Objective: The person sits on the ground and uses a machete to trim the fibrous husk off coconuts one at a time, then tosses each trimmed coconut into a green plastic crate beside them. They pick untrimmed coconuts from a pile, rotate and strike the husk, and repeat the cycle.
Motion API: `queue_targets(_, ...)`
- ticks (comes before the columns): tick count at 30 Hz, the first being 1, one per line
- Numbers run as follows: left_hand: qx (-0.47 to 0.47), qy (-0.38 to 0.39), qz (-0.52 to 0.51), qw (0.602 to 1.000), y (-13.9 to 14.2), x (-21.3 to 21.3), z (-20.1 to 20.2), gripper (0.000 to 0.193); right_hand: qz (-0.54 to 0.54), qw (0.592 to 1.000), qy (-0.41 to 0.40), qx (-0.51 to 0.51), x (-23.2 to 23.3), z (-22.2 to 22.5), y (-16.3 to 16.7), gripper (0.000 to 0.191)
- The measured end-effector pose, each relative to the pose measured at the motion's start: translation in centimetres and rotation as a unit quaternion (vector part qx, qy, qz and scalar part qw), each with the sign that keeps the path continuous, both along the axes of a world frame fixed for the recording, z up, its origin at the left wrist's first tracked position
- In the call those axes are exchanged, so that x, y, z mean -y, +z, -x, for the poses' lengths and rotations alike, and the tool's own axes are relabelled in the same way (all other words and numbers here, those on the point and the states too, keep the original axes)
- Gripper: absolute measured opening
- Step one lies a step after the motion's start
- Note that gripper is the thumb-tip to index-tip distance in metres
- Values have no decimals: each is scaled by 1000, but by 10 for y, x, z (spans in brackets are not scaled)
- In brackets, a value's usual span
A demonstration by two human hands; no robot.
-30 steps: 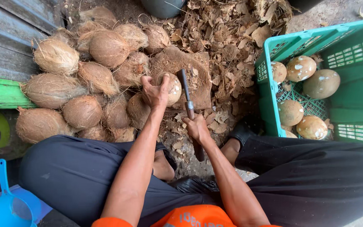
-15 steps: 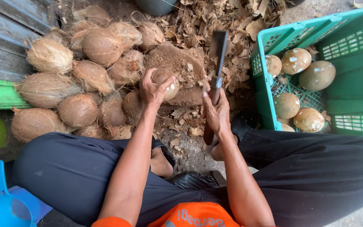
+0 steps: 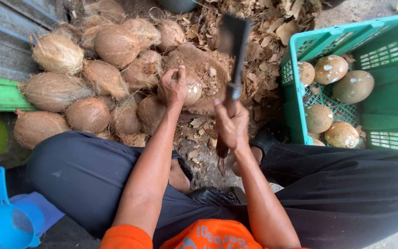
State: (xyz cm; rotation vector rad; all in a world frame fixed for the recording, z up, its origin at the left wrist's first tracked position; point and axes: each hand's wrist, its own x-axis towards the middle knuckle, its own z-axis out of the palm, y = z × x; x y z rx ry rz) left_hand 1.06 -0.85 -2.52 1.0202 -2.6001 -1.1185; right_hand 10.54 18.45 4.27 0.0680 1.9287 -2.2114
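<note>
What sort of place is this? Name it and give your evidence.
Probably an informal outdoor coconut-husking spot: a pile of husked brown coconuts, husk scraps on the ground, a green crate holding peeled ones, and a cleaver in the right hand.

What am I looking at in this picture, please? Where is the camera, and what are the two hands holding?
The camera sits on a person's head and looks down at their own arms and lap. The left hand steadies a partly peeled coconut on a brown block. The right hand grips a cleaver, its blade raised. On the left lies a pile of husked coconuts. On the right, a green crate holds peeled coconuts. Husk scraps cover the ground. A blue scoop lies at bottom left.
</note>
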Motion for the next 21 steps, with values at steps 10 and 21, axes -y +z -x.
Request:
queue_targets(10, -32, -20, -21, 999, 5, 0, -6, 46, -97, 993, 30, 54, 6, -3, -31, 24)
queue_targets(21, 44, -11, -44, 998, 8, 4, 1, 49, -151, 982, 43, 100, 11, -4, -14, 25)
